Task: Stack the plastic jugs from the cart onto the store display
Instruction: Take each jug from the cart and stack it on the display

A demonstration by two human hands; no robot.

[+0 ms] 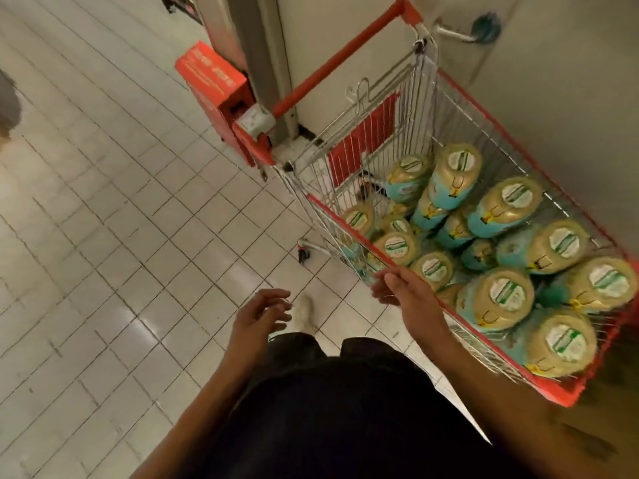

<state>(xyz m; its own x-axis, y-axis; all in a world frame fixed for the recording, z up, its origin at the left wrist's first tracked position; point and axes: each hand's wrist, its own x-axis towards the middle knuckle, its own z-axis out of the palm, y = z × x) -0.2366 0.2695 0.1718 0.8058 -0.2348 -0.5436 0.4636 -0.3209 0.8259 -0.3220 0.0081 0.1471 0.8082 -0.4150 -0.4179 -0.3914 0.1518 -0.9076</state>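
A wire shopping cart [390,261] with red rim and red handle stands at the right, holding several plastic jugs [505,295] with cream lids and teal labels, seen from above. My right hand [401,288] hovers at the cart's near red rim, fingers apart, holding nothing. Out over the floor, left of the cart, my left hand [259,312] is empty with its fingers loosely curled and apart. The store display is not in view.
White tiled floor [121,219] spreads to the left. A red box [218,98] stands against a grey pillar [256,57] beyond the cart's handle. A pale wall [553,81] runs along the cart's far side. My shoe [306,312] shows below.
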